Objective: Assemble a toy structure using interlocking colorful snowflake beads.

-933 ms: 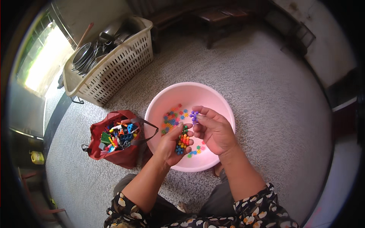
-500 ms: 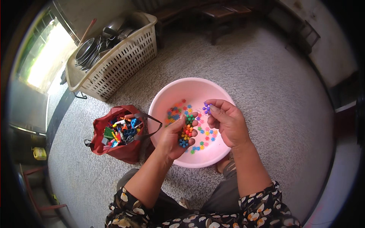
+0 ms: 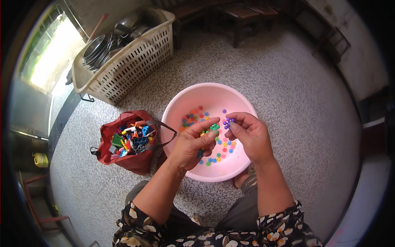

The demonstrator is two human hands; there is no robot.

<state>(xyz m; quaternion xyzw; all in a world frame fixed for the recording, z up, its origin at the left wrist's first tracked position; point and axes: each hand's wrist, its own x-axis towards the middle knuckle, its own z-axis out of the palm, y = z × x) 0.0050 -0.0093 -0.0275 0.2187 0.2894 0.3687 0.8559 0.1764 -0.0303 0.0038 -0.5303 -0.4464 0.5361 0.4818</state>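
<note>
My left hand is closed around several joined flower-shaped plastic pieces. A green piece shows at its fingertips, while the fingers mostly cover the orange and blue ones. Pinched between thumb and fingers of my right hand is a purple flower-shaped piece, close beside the green one; I cannot tell whether they touch. Both hands are above a round pink basin. Loose flower-shaped pieces in many colours are scattered over its bottom.
Left of the basin stands a red fabric bag full of mixed building blocks, its dark handle reaching the basin rim. Farther back, a cream slatted basket holds metal pans. Dark wooden furniture lines the far side of the speckled floor.
My left hand has turned over and its fingers have closed more around the joined pieces. The purple piece in my right hand has come nearer to the green one.
</note>
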